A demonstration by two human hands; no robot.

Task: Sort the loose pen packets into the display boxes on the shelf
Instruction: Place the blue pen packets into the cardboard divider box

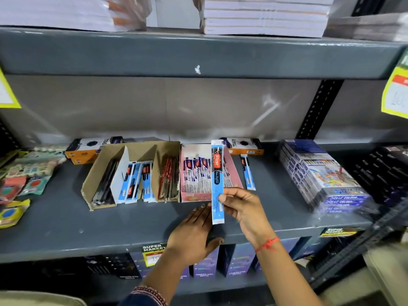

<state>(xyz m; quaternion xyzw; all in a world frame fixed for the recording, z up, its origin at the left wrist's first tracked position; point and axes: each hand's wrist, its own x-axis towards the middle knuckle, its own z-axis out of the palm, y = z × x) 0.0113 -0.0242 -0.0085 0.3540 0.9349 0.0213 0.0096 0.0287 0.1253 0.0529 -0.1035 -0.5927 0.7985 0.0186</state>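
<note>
My right hand [244, 208] pinches a long blue pen packet [217, 173] upright in front of the pink display box [192, 196], which holds several white and red packets. My left hand [194, 234] lies flat and open on the grey shelf [88, 228] just below that box, holding nothing. To the left stands a brown cardboard display box [97, 171] with three compartments: black pens at the left, blue packets in the middle, red pens at the right. One loose blue packet [248, 172] lies on the shelf right of the pink box.
Orange and black boxes [85, 151] lie behind the display boxes. A wrapped stack of colour pencil boxes [324, 175] sits at the right. Small blister packs [19, 186] crowd the left end. Paper stacks [265, 16] fill the shelf above. Purple boxes [205, 266] stand below.
</note>
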